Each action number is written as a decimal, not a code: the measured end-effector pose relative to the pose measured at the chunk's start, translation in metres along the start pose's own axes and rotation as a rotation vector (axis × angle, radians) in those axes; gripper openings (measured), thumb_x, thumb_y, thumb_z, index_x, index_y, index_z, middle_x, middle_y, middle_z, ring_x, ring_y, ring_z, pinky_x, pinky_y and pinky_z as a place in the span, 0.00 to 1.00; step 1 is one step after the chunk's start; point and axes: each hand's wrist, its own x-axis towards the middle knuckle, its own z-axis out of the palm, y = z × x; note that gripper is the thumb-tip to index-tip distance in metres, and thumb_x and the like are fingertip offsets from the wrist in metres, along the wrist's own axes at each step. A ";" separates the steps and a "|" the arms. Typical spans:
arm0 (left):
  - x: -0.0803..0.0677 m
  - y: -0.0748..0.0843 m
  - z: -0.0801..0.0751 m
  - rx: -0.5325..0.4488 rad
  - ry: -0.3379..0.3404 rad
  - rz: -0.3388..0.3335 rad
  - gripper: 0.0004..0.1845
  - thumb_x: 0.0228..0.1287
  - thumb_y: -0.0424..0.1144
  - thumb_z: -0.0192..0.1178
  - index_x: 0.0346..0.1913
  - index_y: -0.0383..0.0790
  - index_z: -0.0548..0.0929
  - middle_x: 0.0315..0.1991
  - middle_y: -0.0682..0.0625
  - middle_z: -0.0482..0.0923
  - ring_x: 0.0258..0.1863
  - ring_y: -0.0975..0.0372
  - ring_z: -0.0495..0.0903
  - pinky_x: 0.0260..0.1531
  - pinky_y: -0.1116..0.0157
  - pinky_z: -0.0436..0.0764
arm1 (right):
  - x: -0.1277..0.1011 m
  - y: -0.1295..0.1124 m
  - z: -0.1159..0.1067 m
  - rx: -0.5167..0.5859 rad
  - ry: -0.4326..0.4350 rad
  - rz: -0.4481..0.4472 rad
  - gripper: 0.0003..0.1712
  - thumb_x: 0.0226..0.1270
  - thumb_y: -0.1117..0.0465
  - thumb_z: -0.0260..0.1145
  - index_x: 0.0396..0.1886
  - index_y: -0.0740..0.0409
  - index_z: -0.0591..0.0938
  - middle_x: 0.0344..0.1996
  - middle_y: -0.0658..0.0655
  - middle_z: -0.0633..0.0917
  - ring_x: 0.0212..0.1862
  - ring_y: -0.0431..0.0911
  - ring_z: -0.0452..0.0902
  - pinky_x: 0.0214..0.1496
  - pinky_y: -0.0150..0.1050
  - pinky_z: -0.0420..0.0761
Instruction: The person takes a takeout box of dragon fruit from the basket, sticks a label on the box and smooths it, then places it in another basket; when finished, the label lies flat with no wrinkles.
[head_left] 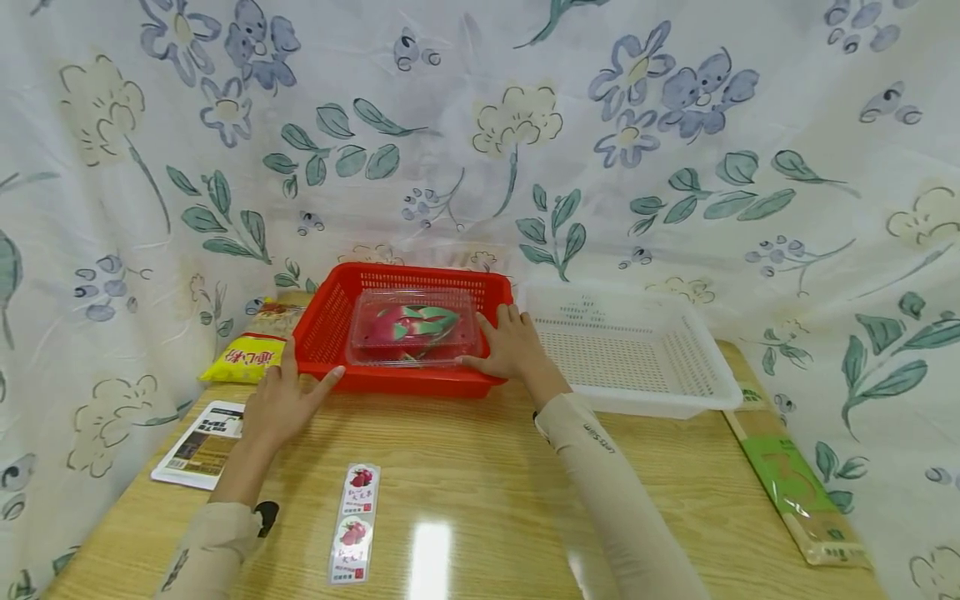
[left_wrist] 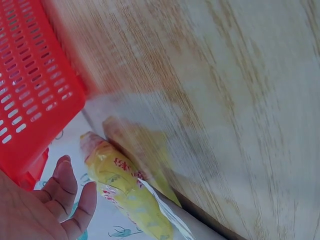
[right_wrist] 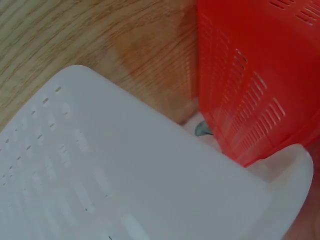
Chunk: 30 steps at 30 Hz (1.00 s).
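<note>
A red plastic basket (head_left: 420,387) stands toward the back of the table. Inside it lies a clear lidded plastic box (head_left: 360,346) with a pink and green dragon fruit (head_left: 420,323) showing through. My left hand (head_left: 279,407) is at the basket's front left corner, thumb along the front rim, other fingers loosely bent beyond the side in the left wrist view. Reaching over the right rim, my right hand (head_left: 513,346) holds the right end of the box between thumb and forefinger. The right wrist view shows only the baskets' sides, with those fingers hidden.
A white basket (head_left: 712,367) adjoins the red one on the right. Left are a yellow bag (head_left: 243,357) and a white flat packet (head_left: 202,446). Dragon fruit stickers (head_left: 354,525) lie in front. A long green-labelled pack (head_left: 798,483) lies far right. Floral cloth (head_left: 465,183) hangs behind.
</note>
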 end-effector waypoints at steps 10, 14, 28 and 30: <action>0.001 0.001 0.002 -0.015 -0.012 -0.001 0.59 0.64 0.77 0.39 0.78 0.37 0.30 0.63 0.19 0.60 0.56 0.30 0.66 0.48 0.33 0.72 | 0.006 -0.006 0.000 -0.108 -0.033 0.008 0.51 0.62 0.26 0.55 0.77 0.50 0.64 0.65 0.63 0.67 0.68 0.56 0.55 0.71 0.54 0.60; 0.001 0.001 0.003 -0.019 -0.014 0.005 0.59 0.64 0.77 0.39 0.78 0.36 0.29 0.65 0.19 0.59 0.59 0.29 0.65 0.51 0.33 0.71 | 0.009 -0.008 0.002 -0.111 -0.045 0.019 0.51 0.61 0.27 0.58 0.76 0.51 0.64 0.64 0.62 0.67 0.68 0.56 0.55 0.72 0.55 0.59; 0.002 -0.004 0.002 -0.040 -0.029 0.007 0.59 0.64 0.77 0.39 0.78 0.37 0.28 0.55 0.23 0.73 0.49 0.33 0.75 0.37 0.44 0.78 | 0.018 -0.014 0.010 -0.081 0.026 0.003 0.50 0.62 0.26 0.56 0.72 0.55 0.70 0.60 0.62 0.70 0.65 0.56 0.57 0.70 0.56 0.58; 0.003 -0.005 0.002 -0.042 -0.035 0.001 0.59 0.64 0.77 0.39 0.78 0.38 0.28 0.43 0.29 0.77 0.42 0.38 0.77 0.29 0.52 0.76 | 0.019 -0.016 0.010 -0.072 0.042 -0.008 0.49 0.62 0.26 0.56 0.71 0.56 0.71 0.59 0.62 0.71 0.65 0.56 0.58 0.70 0.55 0.58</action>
